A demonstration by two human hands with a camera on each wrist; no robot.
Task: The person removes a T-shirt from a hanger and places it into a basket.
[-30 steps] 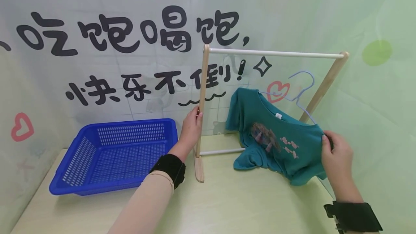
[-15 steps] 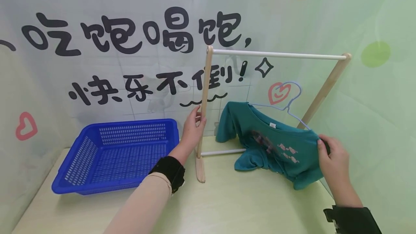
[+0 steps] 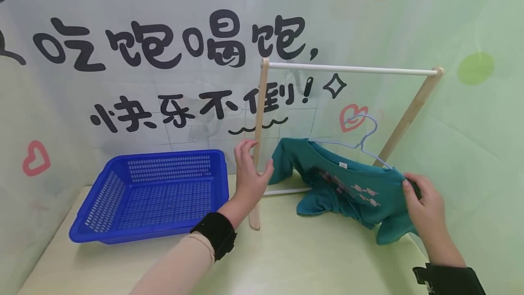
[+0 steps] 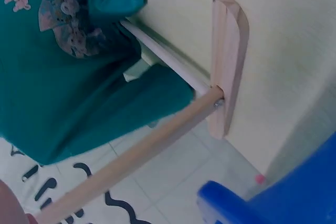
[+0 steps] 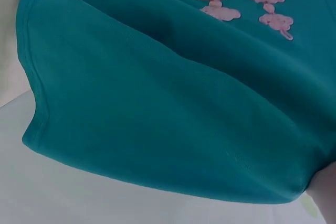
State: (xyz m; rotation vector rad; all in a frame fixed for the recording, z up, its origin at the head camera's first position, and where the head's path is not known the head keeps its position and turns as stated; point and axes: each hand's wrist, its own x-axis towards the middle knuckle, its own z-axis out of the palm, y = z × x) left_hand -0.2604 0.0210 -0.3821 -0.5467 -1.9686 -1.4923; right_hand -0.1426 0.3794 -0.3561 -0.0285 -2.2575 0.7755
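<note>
Teal T-shirt point(image 3: 348, 181) just sank lower toward four o'clock, right hand point(image 3: 427, 208) pinching its shoulder, left hand point(image 3: 251, 176) spread by the wooden post point(image 3: 260, 104). Lilac hanger point(image 3: 361, 145) already inside (tidy, from here); hook point(image 3: 375, 124) not on the white rail point(image 3: 352, 69).

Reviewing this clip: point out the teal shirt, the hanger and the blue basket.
Teal shirt point(image 3: 347, 198), head view: front of the body.
Hanger point(image 3: 362, 144), head view: neck below the hook.
Blue basket point(image 3: 163, 204), head view: bare mesh floor.
</note>
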